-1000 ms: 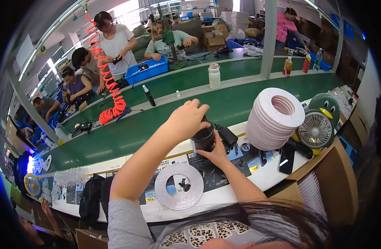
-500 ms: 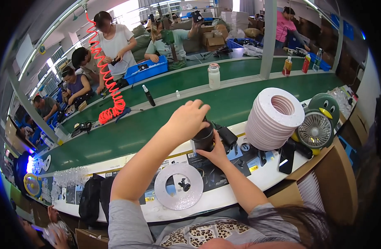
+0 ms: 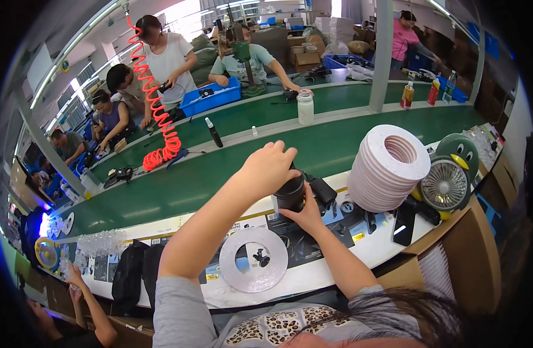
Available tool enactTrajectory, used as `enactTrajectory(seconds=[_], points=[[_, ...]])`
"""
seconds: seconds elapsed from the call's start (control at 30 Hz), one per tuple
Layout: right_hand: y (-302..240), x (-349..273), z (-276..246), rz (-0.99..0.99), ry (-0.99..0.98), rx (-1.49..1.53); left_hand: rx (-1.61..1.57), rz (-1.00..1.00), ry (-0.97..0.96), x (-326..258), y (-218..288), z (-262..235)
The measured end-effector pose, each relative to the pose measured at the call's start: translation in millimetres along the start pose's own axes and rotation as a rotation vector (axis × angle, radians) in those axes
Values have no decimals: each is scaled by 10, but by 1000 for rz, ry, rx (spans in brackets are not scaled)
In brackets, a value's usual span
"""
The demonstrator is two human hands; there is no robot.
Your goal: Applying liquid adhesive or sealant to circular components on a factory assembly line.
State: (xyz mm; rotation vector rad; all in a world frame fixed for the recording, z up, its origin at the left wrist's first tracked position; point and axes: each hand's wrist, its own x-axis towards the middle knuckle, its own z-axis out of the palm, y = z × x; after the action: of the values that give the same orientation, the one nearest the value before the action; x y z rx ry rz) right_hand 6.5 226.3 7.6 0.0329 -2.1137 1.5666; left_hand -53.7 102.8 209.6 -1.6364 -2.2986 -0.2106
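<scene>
We have the black cylinder (image 3: pixel 291 195) near the far edge of the table (image 3: pixel 217 296), left of the stack of white rings (image 3: pixel 371 180). Our right hand (image 3: pixel 306 214) grips round its lower part; our left hand (image 3: pixel 266 166) arches over its top with bent fingers, and we cannot tell whether they pinch anything. We judge the body stiff, probably plastic and fairly light, its smooth surface perhaps a little slippery. We would best hold it round the lower wall with one hand and steady the upper rim with the other
</scene>
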Motion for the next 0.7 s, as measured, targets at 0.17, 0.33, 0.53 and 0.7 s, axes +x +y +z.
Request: enactTrajectory(seconds=[0.17,0.33,0.53,0.7], points=[[-32,-6,-12,1,-6,-7,119,-371,-320,124,142,-25],[-44,9,9,22,-9,-18,28,-65,-154,-74,-178,23],[17,4,-17,10,4,-19,-28,-283,-199,83,72,-60],[8,-1,31,40,-6,-12,82,-276,-224,30,9,54]])
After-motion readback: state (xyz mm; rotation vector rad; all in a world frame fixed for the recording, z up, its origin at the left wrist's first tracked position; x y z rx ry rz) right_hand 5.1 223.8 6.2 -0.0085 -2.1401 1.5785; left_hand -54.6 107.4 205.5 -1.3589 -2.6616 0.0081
